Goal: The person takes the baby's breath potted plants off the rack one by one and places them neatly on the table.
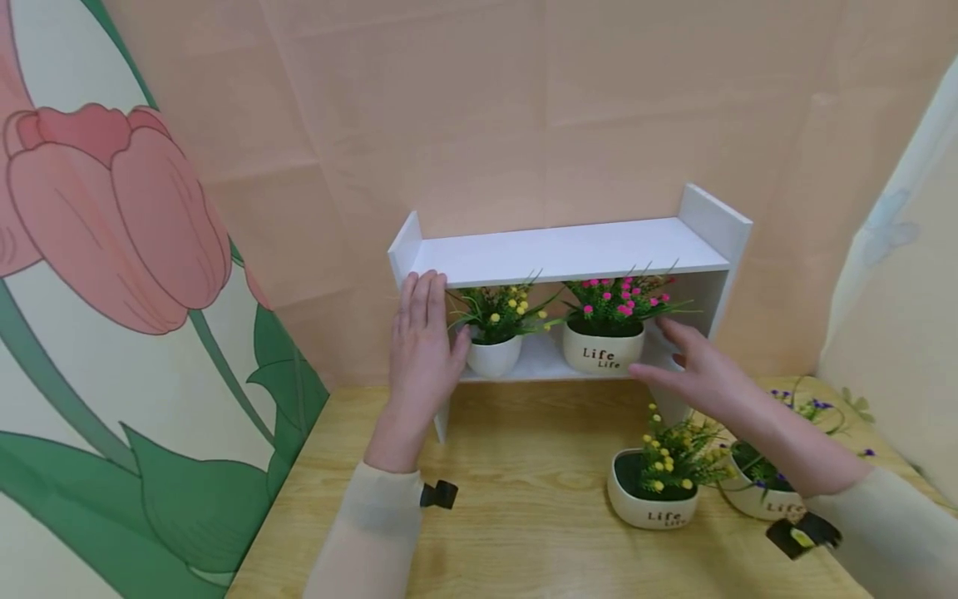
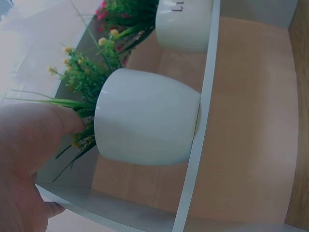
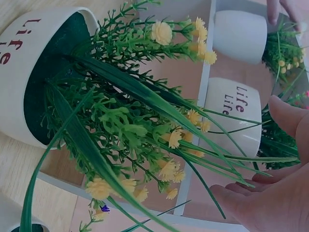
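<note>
Your left hand [image 1: 427, 341] lies at the left end of the white shelf [image 1: 554, 249], its fingers straight against the end panel and its thumb spread away from them, beside the flowers in the small pot [image 1: 494, 356]. That pot (the one with yellow blooms and a plain front) stands on the shelf's lower board, toward the left. Further right on the same board sits the pink-flowered pot [image 1: 604, 343], upright, with "Life" printed on it. Your right hand [image 1: 703, 370] reaches to the right part of the shelf, thumb and fingers apart just beside this pot; you cannot tell whether they touch it. Your two hands are well apart. In front of the shelf's right end, on the wooden worktop [image 1: 509, 499], stand a yellow-flowered pot [image 1: 654, 507] and, right of it, a purple-flowered pot [image 1: 748, 492], partly behind your right forearm.
</note>
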A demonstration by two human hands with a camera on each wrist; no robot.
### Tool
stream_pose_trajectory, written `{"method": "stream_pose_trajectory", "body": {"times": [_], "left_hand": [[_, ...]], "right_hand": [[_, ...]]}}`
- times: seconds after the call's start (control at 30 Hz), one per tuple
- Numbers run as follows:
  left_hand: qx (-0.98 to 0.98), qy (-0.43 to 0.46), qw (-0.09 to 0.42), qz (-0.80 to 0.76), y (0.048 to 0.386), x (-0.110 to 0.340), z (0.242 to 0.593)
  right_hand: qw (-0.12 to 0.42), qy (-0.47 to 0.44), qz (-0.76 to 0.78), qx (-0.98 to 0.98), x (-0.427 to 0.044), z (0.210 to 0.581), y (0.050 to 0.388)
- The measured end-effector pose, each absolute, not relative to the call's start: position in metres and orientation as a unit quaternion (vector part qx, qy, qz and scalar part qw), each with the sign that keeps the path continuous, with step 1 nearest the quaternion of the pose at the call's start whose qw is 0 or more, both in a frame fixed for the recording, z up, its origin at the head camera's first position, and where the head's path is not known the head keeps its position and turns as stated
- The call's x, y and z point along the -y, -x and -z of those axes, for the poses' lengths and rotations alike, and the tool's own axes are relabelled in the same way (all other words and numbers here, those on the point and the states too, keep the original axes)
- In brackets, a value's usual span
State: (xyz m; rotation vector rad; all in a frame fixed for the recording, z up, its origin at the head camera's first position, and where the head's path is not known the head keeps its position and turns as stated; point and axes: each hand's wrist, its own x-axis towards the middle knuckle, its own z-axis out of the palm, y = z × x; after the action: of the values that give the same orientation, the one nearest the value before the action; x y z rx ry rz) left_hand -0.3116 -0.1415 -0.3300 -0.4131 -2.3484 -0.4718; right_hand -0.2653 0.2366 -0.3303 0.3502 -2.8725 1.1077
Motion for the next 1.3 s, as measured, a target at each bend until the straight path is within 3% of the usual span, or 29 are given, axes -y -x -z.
{"method": "stream_pose_trajectory", "body": {"times": [1.3], "left_hand": [[0.907,0.158,0.347,0.182,0.313,0.141,0.331]], "right_hand": [[0.009,-0.086,-0.392,0.916,-0.232,0.336,0.302]]}}
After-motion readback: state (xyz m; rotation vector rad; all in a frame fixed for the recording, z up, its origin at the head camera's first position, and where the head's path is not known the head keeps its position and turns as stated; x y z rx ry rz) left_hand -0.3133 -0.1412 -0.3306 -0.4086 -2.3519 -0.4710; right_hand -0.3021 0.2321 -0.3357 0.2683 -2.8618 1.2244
